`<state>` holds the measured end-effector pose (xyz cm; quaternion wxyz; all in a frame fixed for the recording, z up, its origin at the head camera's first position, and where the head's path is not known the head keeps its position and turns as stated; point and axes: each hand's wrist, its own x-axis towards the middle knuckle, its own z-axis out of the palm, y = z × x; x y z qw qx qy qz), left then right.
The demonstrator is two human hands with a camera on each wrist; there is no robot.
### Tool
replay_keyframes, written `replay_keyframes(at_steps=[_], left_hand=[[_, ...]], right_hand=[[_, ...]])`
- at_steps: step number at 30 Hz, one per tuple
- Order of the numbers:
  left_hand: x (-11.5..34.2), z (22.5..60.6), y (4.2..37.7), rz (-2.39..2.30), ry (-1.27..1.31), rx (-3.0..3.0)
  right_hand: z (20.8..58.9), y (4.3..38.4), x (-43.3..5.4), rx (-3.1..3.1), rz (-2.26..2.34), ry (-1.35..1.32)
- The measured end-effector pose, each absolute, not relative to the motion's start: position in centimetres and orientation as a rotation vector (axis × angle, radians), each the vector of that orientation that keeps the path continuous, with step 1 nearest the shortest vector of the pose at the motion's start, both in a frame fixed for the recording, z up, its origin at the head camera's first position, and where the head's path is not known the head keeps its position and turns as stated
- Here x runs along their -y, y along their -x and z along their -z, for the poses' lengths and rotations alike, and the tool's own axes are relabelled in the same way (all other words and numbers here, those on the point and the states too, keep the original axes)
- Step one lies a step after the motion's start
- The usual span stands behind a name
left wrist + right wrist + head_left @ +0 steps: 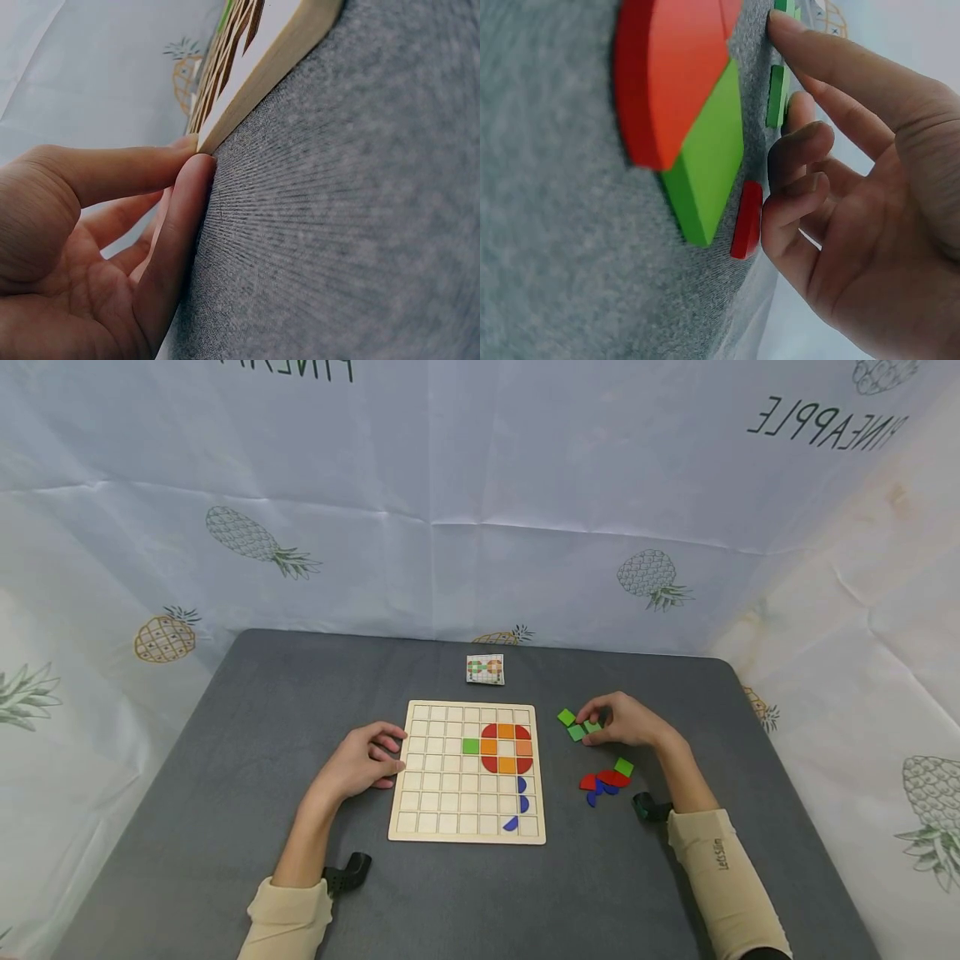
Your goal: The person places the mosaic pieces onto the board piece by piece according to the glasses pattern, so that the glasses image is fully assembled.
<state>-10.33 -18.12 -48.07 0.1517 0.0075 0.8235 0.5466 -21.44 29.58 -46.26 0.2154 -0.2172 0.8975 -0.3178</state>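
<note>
On the table lies a pale wooden grid board (435, 785). Red, orange and green pieces form a ring pattern in its upper right, and several blue pieces (522, 804) lie down its right side. My left hand (362, 760) rests its fingertips against the board's left edge; in the left wrist view the thumb (142, 169) touches that edge. To the board's right, my right hand (626, 720) reaches over several green squares (575, 732), thumb and index finger apart around one. In the right wrist view the thumb tip is beside a green piece (778, 94), its contact unclear.
Nearer the right forearm is a loose group of red pieces (588, 782), blue pieces (592, 798) and a green square (623, 767). A small pattern card (485, 669) stands behind the board. Pineapple-printed cloth (465, 485) hangs behind the grey table (300, 685).
</note>
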Motion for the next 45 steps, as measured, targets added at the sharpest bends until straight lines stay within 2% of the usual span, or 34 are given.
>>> replay_keyframes(at_steps=[15,28,45], left_hand=[[18.1,47.9,10.3,-1.575,-0.020,-2.354],[18.0,47.9,10.4,-1.570,-0.013,-2.359],[18.1,48.0,10.4,-1.577,-0.014,-2.351]], right_hand=[[46.4,22.2,-30.0,-2.435,0.903,0.636],[46.4,21.5,-29.8,-2.517,0.961,0.694],[43.9,19.8,-22.7,-2.521,1.003,0.833]])
